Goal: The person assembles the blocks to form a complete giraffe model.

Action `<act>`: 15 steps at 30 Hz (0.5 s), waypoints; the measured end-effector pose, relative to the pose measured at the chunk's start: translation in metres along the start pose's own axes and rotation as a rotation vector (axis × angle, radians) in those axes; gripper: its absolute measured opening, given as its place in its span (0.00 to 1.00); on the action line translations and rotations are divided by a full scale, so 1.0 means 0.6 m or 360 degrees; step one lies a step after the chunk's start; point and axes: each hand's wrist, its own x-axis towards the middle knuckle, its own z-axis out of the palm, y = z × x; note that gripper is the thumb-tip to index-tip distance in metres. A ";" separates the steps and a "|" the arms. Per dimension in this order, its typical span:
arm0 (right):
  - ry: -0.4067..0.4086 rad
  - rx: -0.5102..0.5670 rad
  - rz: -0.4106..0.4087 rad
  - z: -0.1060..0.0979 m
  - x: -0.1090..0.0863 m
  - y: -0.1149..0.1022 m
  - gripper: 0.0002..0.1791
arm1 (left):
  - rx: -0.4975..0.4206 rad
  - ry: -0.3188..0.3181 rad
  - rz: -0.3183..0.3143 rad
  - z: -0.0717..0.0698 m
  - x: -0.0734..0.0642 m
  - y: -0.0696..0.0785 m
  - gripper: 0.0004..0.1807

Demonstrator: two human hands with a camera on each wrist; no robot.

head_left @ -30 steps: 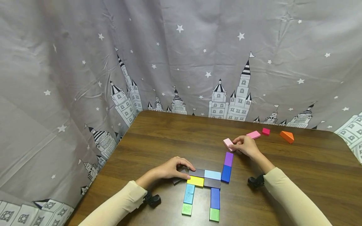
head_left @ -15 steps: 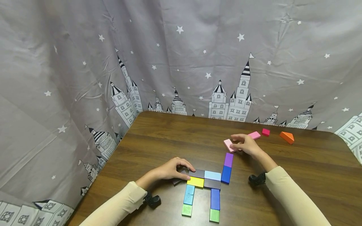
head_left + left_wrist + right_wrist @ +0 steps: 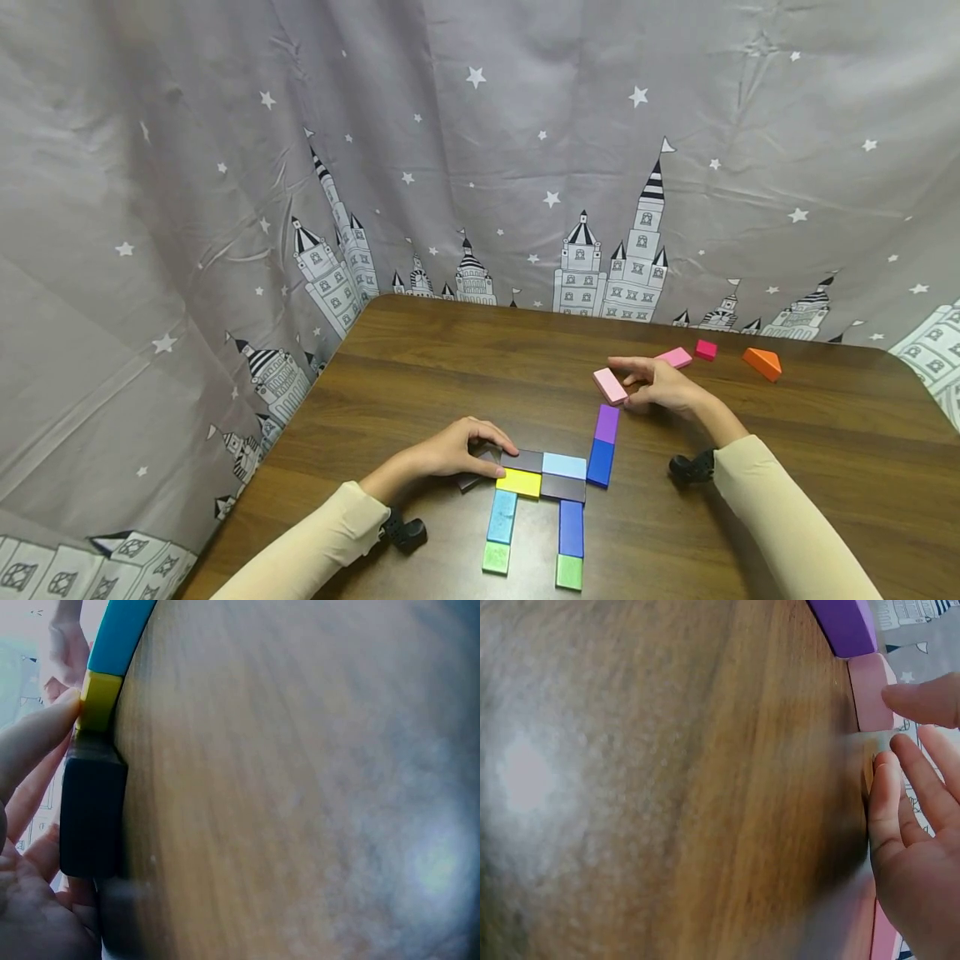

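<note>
My right hand (image 3: 663, 390) is beside a light pink block (image 3: 610, 385), thumb near its lower corner and fingers apart and loosely bent. This block lies tilted just beyond the purple block (image 3: 607, 423), which continues a blue block (image 3: 600, 465). In the right wrist view, the thumb (image 3: 926, 700) overlaps the pink block's edge. My left hand (image 3: 450, 450) rests at the left end of the layout, thumb at the yellow block (image 3: 519, 483) and a fingertip at the dark grey block (image 3: 524, 461). Another dark block (image 3: 468, 482) is partly hidden beneath this hand.
A light blue block (image 3: 564, 465) and a second dark block (image 3: 562, 488) complete two rows. Below stand two columns: teal (image 3: 502, 517) and blue (image 3: 572, 528) blocks with green ends (image 3: 496, 557). Farther right lie a pink block (image 3: 675, 357), a red block (image 3: 706, 349) and an orange triangle (image 3: 762, 364).
My right hand has let go of the light pink block and drawn slightly right, its fingers spreading. The block has barely shifted. My left hand has stayed in place.
</note>
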 end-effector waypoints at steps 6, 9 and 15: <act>-0.0028 -0.0085 -0.0030 0.002 0.005 -0.003 0.42 | 0.0005 0.0004 0.0016 0.000 0.000 0.000 0.16; -0.0027 -0.0101 -0.0026 0.003 0.007 -0.002 0.41 | 0.0005 0.0002 0.0004 0.000 0.000 0.000 0.16; -0.0010 -0.0129 -0.0014 0.006 0.007 -0.003 0.38 | 0.0013 0.0005 -0.0018 0.000 -0.001 0.002 0.16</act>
